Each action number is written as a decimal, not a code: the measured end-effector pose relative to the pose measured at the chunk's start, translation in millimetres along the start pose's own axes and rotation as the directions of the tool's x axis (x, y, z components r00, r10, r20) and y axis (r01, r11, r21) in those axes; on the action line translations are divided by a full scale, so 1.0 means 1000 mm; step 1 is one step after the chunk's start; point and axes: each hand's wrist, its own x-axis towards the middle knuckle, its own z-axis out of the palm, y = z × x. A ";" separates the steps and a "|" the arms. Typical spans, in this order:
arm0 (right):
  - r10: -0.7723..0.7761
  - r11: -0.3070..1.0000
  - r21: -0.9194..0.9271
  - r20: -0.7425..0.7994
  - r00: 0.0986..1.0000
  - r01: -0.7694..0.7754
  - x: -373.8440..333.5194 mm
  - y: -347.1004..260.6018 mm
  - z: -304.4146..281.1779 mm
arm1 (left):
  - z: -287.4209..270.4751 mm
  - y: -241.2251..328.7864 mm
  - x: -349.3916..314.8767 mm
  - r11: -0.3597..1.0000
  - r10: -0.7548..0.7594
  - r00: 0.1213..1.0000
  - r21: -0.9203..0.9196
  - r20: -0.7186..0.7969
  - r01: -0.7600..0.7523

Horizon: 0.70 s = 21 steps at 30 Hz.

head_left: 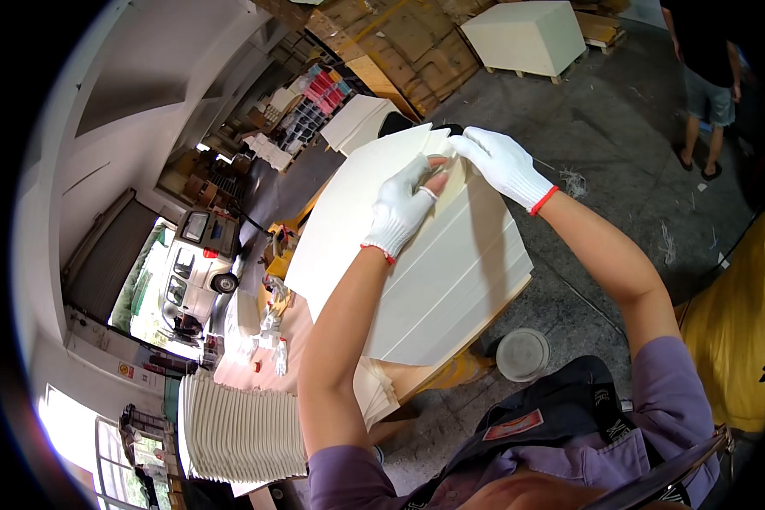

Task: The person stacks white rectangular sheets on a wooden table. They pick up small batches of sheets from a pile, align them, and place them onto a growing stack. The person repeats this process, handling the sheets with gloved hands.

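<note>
A broad stack of large white sheets [336,225] lies fanned in overlapping steps on the table before me. My left hand [404,204], in a white glove with bare fingertips showing, rests on the stack; its thumb and forefinger are bent and apart near the sheets' edges. Beside it, my right hand [503,166] wears a white glove with a red cuff. Its fingers close over the far corner of the fanned sheets, where the fingertips are partly hidden.
Left of my left forearm stands a pile of curved white sheets [238,425], near gloves [269,327] on a pinkish tabletop [229,370]. A round tub [523,354] sits on the floor. Yellow sacking [735,340] is at right. Beyond are a pallet stack [525,38] and a standing person [710,85].
</note>
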 end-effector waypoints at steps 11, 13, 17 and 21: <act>0.004 0.999 -0.045 -0.028 1.000 -0.005 0.000 0.003 0.004 | 0.004 -0.010 0.002 0.986 0.162 0.983 -0.016 -0.089 -0.164; 0.014 0.998 -0.065 -0.032 0.999 -0.016 -0.002 0.002 0.004 | 0.003 -0.002 -0.001 0.987 0.081 0.989 -0.126 -0.121 -0.096; -0.056 0.995 -0.083 -0.064 0.996 0.050 0.001 0.011 0.007 | -0.001 -0.003 0.003 1.000 0.020 0.999 0.022 -0.045 -0.019; -0.054 0.996 -0.071 -0.068 0.996 0.049 0.000 0.011 0.008 | 0.004 0.005 -0.001 0.999 -0.025 1.000 -0.043 0.009 0.026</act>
